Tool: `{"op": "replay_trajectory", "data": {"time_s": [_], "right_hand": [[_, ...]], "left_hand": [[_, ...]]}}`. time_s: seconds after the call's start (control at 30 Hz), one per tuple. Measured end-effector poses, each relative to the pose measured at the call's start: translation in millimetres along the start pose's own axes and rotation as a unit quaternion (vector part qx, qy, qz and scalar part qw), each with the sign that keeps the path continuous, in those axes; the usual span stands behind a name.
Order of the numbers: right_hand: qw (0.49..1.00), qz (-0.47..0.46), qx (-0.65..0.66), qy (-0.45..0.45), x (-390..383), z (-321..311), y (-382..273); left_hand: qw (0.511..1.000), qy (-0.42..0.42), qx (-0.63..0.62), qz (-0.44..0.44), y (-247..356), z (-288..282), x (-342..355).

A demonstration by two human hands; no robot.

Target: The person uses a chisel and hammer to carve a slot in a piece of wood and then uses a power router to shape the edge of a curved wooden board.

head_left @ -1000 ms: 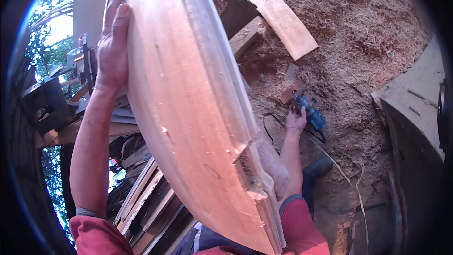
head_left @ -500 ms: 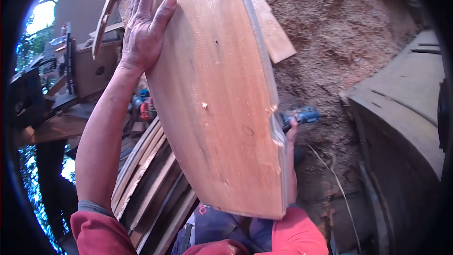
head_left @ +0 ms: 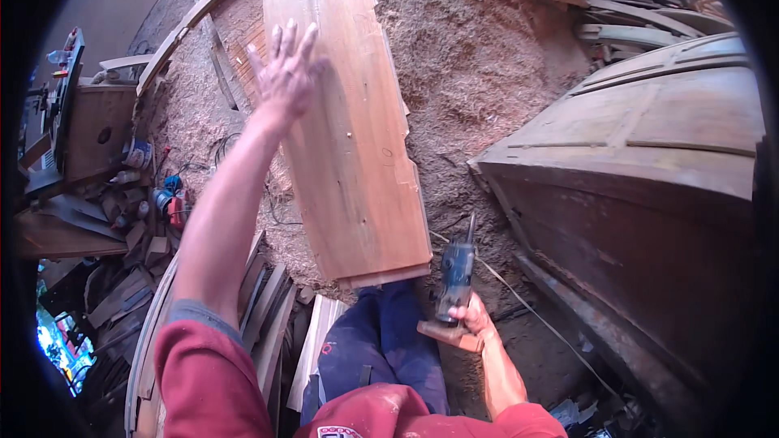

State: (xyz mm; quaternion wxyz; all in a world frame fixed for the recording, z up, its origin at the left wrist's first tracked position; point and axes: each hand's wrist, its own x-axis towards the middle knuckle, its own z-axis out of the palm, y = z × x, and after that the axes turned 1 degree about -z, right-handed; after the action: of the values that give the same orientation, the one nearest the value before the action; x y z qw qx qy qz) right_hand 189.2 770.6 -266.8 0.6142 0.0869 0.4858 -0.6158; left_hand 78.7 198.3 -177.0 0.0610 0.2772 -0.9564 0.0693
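Note:
A long, pale wooden board (head_left: 345, 122) stretches away from me, with a stepped, chipped right edge and a small dark knot. Over its left side my left hand (head_left: 286, 73) is spread, fingers apart and slightly blurred; I cannot tell if it touches the wood. Low on the right, my right hand (head_left: 473, 316) grips a blue-grey power tool (head_left: 457, 272) by its near end. A thin metal shaft points away from me at the tool's far end. The tool is apart from the board, beside its near right corner.
Wood shavings (head_left: 462, 81) cover the ground. A large wooden panelled piece (head_left: 617, 186) stands right, with a pale cord (head_left: 519, 296) running beside it. Curved planks (head_left: 264, 308) lie at lower left, near a red-and-blue tool (head_left: 172, 199). Stacked timber (head_left: 633, 24) fills the far right.
The board now lies lower and farther from me. My left hand has lifted or slid from its left edge, fingers spread. The power tool has come from beside the board toward me, its shaft pointing away.

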Motion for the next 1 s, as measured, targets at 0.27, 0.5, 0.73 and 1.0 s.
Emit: {"op": "replay_trajectory", "data": {"time_s": [0.27, 0.5, 0.73, 1.0], "right_hand": [[0.876, -0.025, -0.421, 0.235, -138.5, 105.7, -69.8], [0.898, -0.136, -0.326, 0.262, -180.0, 151.5, -52.9], [0.904, -0.269, -0.255, 0.213, -179.3, 190.3, -29.7], [0.828, -0.350, -0.323, 0.298, -195.0, 210.9, -26.9]], "left_hand": [[0.796, -0.176, -0.570, 0.106, 130.8, -138.0, -255.0], [0.661, -0.248, -0.705, 0.068, 207.6, -205.5, -320.3], [0.668, -0.241, -0.690, 0.137, 210.5, -260.5, -318.9], [0.640, -0.098, -0.699, 0.303, 227.3, -309.3, -318.3]]}}
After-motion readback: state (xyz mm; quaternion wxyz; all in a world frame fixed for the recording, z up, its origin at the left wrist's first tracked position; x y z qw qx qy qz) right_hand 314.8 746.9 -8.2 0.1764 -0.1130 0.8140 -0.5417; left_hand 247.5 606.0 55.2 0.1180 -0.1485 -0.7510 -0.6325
